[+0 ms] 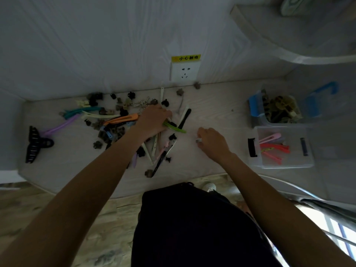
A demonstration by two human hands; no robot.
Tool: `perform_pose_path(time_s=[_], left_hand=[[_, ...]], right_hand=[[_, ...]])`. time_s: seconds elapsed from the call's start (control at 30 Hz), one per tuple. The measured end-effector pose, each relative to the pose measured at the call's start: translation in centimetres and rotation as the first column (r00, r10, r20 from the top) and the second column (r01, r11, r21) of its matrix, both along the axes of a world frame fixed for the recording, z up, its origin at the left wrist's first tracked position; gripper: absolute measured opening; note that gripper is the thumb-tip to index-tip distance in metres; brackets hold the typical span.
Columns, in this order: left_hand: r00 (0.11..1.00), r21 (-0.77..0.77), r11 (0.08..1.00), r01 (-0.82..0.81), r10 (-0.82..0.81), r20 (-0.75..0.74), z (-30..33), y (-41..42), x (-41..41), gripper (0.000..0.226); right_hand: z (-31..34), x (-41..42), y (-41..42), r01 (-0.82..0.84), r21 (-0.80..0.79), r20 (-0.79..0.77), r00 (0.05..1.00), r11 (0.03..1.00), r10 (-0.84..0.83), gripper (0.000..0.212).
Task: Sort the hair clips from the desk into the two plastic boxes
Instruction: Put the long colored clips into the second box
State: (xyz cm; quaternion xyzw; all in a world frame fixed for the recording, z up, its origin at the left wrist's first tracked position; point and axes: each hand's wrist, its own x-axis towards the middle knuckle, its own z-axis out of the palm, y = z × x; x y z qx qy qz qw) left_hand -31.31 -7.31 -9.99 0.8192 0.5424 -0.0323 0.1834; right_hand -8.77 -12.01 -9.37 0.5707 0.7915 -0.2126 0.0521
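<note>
Many hair clips lie scattered on the pale desk [212,105], long flat ones and small claw clips. My left hand [152,120] is down in the middle of the pile, its fingers curled over a green long clip [176,129] that sticks out to the right. My right hand [212,140] hovers palm down over bare desk to the right, fingers loosely curled, a small pale object at its fingertips. Two clear plastic boxes stand at the right: the far box [258,120] holds small dark and olive claw clips, the near box [285,165] holds pink and red long clips.
A big black claw clip [34,144] lies at the desk's left end. An orange clip [123,118] and purple clip [57,128] lie left of my hand. A wall socket [185,71] sits behind the desk. A blue box lid [325,89] rests at the far right.
</note>
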Motion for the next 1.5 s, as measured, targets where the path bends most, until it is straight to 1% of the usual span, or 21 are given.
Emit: perform_pose_path(time_s=[0.07,0.13,0.23,0.33,0.4,0.47,0.53,0.6,0.63,0.73,0.9,0.97,1.03,1.1,1.17,1.2,1.27,1.33,1.37,1.43,1.5], left_hand=[[0.997,0.002,0.998,0.067,-0.067,-0.027,0.3,0.1,-0.2,0.035],[0.993,0.010,0.993,0.120,-0.120,-0.024,0.4,0.1,-0.5,0.034],[0.990,0.058,0.989,0.137,-0.138,0.008,0.5,0.1,-1.1,0.033],[0.986,0.154,0.977,0.149,-0.158,0.050,0.7,0.0,-1.9,0.029],[0.987,0.208,0.969,0.136,-0.151,0.058,0.8,0.1,-2.3,0.026],[0.993,0.191,0.976,0.104,-0.113,0.040,0.8,0.2,-2.4,0.027],[0.995,0.148,0.984,0.101,-0.103,0.008,0.6,0.5,-1.9,0.032],[0.994,0.102,0.989,0.106,-0.104,-0.021,0.5,0.9,-1.2,0.037],[0.994,0.086,0.991,0.106,-0.103,-0.038,0.5,1.1,-0.8,0.039],[0.993,0.053,0.993,0.102,-0.098,-0.064,0.3,1.9,-0.1,0.037],[0.979,0.043,0.992,0.118,-0.109,-0.171,0.2,2.2,0.7,0.033],[0.981,0.038,0.994,0.107,-0.099,-0.169,0.1,2.0,1.1,0.029],[0.990,0.022,0.997,0.073,-0.070,-0.121,0.3,1.9,1.6,0.029],[0.999,0.024,1.000,0.020,-0.019,-0.041,0.7,1.9,2.0,0.029],[0.996,0.009,0.999,-0.050,0.050,0.067,1.4,1.6,2.3,0.029],[0.984,-0.018,0.994,-0.108,0.109,0.143,1.9,1.4,2.4,0.029],[0.926,-0.102,0.969,-0.226,0.246,0.286,2.7,0.7,2.8,0.028],[0.861,-0.168,0.941,-0.293,0.336,0.382,3.3,-0.3,3.7,0.026],[0.831,-0.193,0.932,-0.307,0.362,0.422,3.5,-1.0,4.6,0.026],[0.776,-0.251,0.919,-0.306,0.393,0.494,4.1,-2.4,6.5,0.023],[0.730,-0.309,0.912,-0.270,0.403,0.552,4.9,-3.6,9.0,0.022]], right_hand=[[0.2,0.6,0.7,0.069,0.027,-0.034,0.997,0.997,-0.068,0.032],[0.0,0.9,1.8,0.084,0.098,-0.050,0.996,0.992,-0.079,0.034],[-0.3,0.1,3.9,0.001,0.200,-0.027,1.000,0.980,0.004,0.027],[0.4,-1.7,5.9,-0.158,0.248,0.016,0.987,0.956,0.159,0.011],[0.4,-2.7,7.1,-0.272,0.255,0.055,0.962,0.928,0.267,0.016],[-0.1,-3.4,8.0,-0.368,0.219,0.123,0.929,0.904,0.349,0.023],[-0.9,-3.4,8.7,-0.412,0.175,0.168,0.908,0.894,0.385,0.029],[-1.2,-2.9,9.0,-0.379,0.113,0.166,0.919,0.918,0.359,0.036],[-0.7,-2.7,9.0,-0.366,0.125,0.168,0.924,0.922,0.344,0.037],[0.0,-2.0,8.6,-0.281,0.089,0.184,0.948,0.956,0.261,0.030],[-0.4,-1.1,7.7,-0.128,0.080,0.185,0.976,0.989,0.111,0.033],[-0.5,-0.9,7.6,-0.102,0.059,0.202,0.975,0.993,0.088,0.032],[-0.4,-0.5,7.4,-0.101,0.040,0.222,0.971,0.994,0.090,0.034],[-0.3,-0.2,6.9,-0.083,0.030,0.212,0.974,0.996,0.074,0.035],[-0.2,0.0,6.5,-0.003,0.015,0.151,0.988,1.000,0.000,0.035],[0.1,0.2,6.3,0.072,-0.002,0.086,0.994,0.997,-0.071,0.034],[1.3,0.8,5.6,0.237,-0.048,-0.111,0.964,0.970,-0.241,0.028],[3.6,1.8,4.5,0.374,-0.054,-0.309,0.875,0.926,-0.371,0.025],[4.9,2.9,3.5,0.426,-0.035,-0.373,0.833,0.904,-0.408,0.028],[7.6,5.6,1.5,0.474,0.032,-0.424,0.804,0.880,-0.417,0.032],[9.8,9.6,-0.6,0.452,0.082,-0.364,0.843,0.888,-0.396,0.030]])
